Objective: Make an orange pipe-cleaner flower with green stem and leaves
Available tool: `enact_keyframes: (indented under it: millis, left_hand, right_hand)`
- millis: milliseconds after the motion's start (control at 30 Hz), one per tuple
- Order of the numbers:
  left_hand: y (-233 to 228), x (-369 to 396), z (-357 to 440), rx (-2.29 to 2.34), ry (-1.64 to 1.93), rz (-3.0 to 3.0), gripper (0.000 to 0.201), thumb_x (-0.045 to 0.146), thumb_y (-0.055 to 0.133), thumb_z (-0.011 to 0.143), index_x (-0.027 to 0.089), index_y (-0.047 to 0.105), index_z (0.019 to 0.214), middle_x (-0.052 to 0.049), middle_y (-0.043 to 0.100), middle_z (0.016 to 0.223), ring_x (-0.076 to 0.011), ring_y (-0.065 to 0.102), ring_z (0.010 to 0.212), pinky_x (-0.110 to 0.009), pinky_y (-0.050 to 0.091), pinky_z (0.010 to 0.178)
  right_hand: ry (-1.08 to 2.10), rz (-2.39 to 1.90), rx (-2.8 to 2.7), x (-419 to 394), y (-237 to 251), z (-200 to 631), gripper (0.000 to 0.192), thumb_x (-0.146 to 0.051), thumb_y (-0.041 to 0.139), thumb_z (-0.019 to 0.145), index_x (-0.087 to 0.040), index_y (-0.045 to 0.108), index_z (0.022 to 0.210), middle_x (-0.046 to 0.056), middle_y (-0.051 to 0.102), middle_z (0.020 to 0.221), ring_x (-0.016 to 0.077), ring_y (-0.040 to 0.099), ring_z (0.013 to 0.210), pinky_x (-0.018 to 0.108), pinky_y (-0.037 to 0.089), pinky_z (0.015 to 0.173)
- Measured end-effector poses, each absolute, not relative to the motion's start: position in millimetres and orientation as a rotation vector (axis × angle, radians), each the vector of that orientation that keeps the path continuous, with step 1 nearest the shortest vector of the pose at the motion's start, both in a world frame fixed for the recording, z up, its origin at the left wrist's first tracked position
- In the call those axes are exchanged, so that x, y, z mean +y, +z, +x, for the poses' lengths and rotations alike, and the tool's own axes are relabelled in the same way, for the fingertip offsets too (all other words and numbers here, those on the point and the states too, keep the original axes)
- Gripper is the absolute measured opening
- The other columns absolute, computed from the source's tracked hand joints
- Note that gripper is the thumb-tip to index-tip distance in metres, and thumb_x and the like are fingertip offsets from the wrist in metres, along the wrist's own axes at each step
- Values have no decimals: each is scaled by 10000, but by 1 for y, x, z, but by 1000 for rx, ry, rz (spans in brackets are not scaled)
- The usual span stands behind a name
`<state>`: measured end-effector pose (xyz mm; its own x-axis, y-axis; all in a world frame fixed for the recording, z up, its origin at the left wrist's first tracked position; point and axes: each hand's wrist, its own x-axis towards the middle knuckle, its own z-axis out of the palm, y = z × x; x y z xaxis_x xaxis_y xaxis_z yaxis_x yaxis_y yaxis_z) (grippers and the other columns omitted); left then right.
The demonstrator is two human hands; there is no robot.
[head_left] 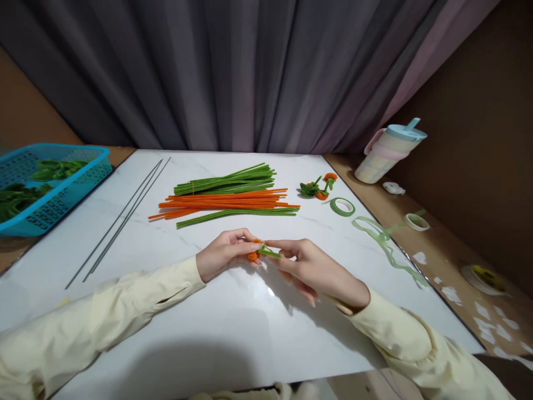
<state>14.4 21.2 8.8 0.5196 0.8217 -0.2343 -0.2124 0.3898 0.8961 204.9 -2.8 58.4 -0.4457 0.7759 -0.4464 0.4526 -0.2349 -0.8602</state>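
While both hands (266,261) pinch it, the orange-and-green pipe-cleaner piece (260,253) hovers above the table (200,339).

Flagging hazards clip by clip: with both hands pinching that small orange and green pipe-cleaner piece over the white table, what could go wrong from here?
1. The small orange-and-green pipe-cleaner piece is held only by fingertips of the left hand and right hand; it could slip or untwist.
2. The loose green ribbon tape trails off the white marble-look table's right edge; a sleeve might drag it off.
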Motion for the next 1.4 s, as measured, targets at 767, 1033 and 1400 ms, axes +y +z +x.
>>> enact_keyframes:
  millis: [767, 1033, 1400]
  left_hand:
    - [8, 19, 15, 804, 911, 1103, 227, 325, 655, 752, 131, 537, 749, -22, 667, 736, -118, 626, 631, -257, 514, 648]
    - [10, 16, 17, 882, 968, 1247, 205, 306, 674, 729, 132, 567, 721, -38, 673, 792, -132, 622, 697, -266, 505, 696]
    - [11, 24, 14, 795, 866, 868, 191, 278, 632, 774, 145, 535, 872, -32, 646, 724, -100, 598, 595, -214, 498, 610]
  right_hand:
    - [733, -1227, -2335, -8, 36, 199, 419, -95, 368, 812, -116, 531, 1198, 33, 616, 626, 109, 498, 453, 210, 368, 488]
    - [771, -1228, -2329, -9, 36, 197, 305, -123, 360, 851, -139, 585, 1057, 33, 632, 666, 107, 478, 479, 216, 364, 529]
    - [1424, -1339, -1990, -4, 52, 207, 466, -296, 449, 879, -227, 351, 1329, -14, 609, 732, 35, 425, 299, 174, 378, 357]
